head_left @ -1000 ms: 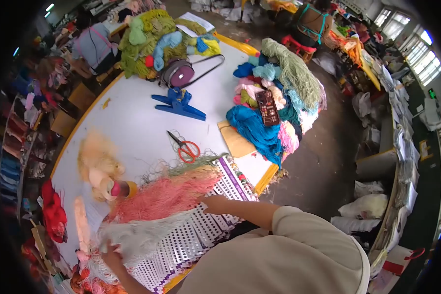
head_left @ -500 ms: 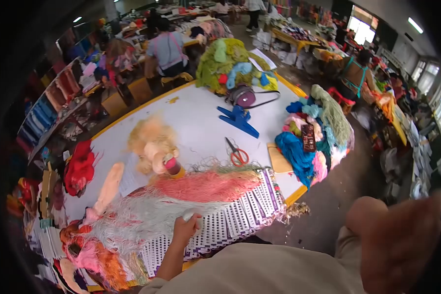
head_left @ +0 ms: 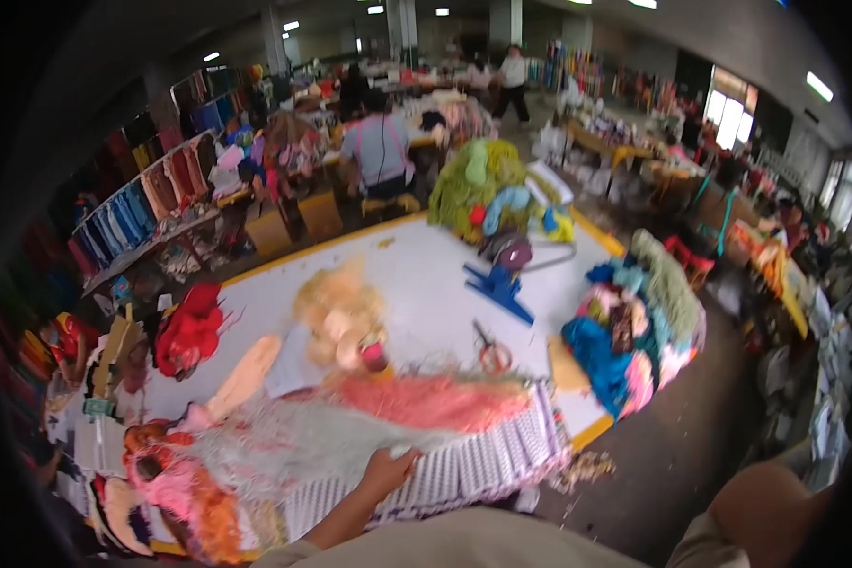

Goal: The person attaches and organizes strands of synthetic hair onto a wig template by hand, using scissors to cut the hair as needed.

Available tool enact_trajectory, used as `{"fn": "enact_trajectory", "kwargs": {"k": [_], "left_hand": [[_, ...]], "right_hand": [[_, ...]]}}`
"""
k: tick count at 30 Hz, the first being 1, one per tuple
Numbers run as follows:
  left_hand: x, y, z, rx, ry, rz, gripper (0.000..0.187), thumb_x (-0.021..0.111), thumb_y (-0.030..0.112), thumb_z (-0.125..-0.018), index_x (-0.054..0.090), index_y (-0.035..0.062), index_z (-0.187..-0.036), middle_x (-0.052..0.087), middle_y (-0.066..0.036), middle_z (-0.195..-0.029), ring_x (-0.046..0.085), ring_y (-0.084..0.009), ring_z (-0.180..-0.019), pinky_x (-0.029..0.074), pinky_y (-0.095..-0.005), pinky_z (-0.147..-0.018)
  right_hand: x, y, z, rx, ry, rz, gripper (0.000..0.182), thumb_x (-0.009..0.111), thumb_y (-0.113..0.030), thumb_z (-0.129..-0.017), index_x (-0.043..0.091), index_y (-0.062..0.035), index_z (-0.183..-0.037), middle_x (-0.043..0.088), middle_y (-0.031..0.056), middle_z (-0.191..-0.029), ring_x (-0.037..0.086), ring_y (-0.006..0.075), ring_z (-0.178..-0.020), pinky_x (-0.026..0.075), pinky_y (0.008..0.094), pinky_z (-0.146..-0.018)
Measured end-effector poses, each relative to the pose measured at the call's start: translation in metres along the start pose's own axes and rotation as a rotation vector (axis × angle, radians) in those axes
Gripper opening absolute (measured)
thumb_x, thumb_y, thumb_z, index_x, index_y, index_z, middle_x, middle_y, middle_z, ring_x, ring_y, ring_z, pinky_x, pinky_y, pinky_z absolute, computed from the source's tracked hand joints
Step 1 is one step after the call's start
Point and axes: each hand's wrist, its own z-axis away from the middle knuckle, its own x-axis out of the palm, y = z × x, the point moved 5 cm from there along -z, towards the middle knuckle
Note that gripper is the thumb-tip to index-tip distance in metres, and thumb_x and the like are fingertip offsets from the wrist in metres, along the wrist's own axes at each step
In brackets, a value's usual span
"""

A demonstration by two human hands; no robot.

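Observation:
My left hand (head_left: pixel 388 473) is closed, low over the near edge of the table, with a small pale bit showing at its fingertips. Beneath and beside it lie rows of white cards with dark dots and purple edges (head_left: pixel 483 435). Pale grey-green thread (head_left: pixel 293 435) spreads over the cards to the hand's left, and a band of coral-pink thread (head_left: pixel 435 399) lies just beyond. At the lower right my right forearm (head_left: pixel 767 506) shows below a beige sleeve; its hand is out of view.
On the white table (head_left: pixel 417 312) are scissors (head_left: pixel 492 348), a blue clamp-like tool (head_left: pixel 500 292), cream fibre (head_left: pixel 341 312), red yarn (head_left: pixel 191 329) and a green yarn heap (head_left: pixel 473 189). Multicoloured yarn (head_left: pixel 601 355) fills the right corner. Other people (head_left: pixel 377 151) are at tables behind.
The view has tilted up, so the table sits lower and more of the room shows. My blurred right hand has left the view, leaving only the forearm. My left hand stays closed over the cards.

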Motion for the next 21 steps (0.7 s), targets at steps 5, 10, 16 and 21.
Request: {"fn": "enact_trajectory", "kwargs": {"k": [5, 10, 16, 21], "left_hand": [[0.023, 0.011, -0.012, 0.011, -0.054, -0.010, 0.025, 0.053, 0.026, -0.095, 0.072, 0.0099, -0.100, 0.060, 0.001, -0.062, 0.051, -0.0079, -0.050, 0.042, -0.0259, -0.049], [0.067, 0.022, -0.017, 0.021, 0.006, 0.069, 0.025, 0.055, 0.026, -0.095, 0.072, 0.0079, -0.098, 0.059, -0.001, -0.060, 0.048, -0.0064, -0.047, 0.039, -0.0245, -0.044], [0.121, 0.040, -0.034, 0.037, 0.121, -0.037, 0.029, 0.058, 0.026, -0.093, 0.067, 0.0040, -0.077, 0.058, -0.002, -0.058, 0.050, -0.0088, -0.046, 0.038, -0.0264, -0.042], [0.158, 0.078, -0.022, 0.061, 0.163, 0.158, 0.031, 0.058, 0.027, -0.094, 0.065, 0.0035, -0.075, 0.056, -0.001, -0.056, 0.044, -0.0068, -0.043, 0.032, -0.0233, -0.040]], "right_hand": [[-0.002, -0.039, -0.044, -0.120, -0.126, -0.302, 0.007, 0.049, -0.009, -0.089, 0.053, -0.0048, -0.087, 0.054, 0.0090, -0.072, 0.055, 0.0201, -0.064, 0.043, 0.0302, -0.055], [-0.031, -0.112, -0.043, -0.129, -0.051, -0.427, 0.009, 0.046, -0.007, -0.090, 0.053, -0.0048, -0.085, 0.054, 0.0105, -0.071, 0.056, 0.0223, -0.063, 0.043, 0.0317, -0.054], [-0.090, -0.163, -0.057, -0.168, 0.018, -0.870, 0.013, 0.042, -0.005, -0.090, 0.053, -0.0048, -0.083, 0.055, 0.0124, -0.070, 0.058, 0.0250, -0.063, 0.043, 0.0335, -0.054], [-0.126, -0.207, -0.047, -0.154, 0.195, -1.150, 0.017, 0.039, -0.004, -0.090, 0.053, -0.0048, -0.081, 0.055, 0.0139, -0.069, 0.059, 0.0272, -0.062, 0.043, 0.0350, -0.053]]}}
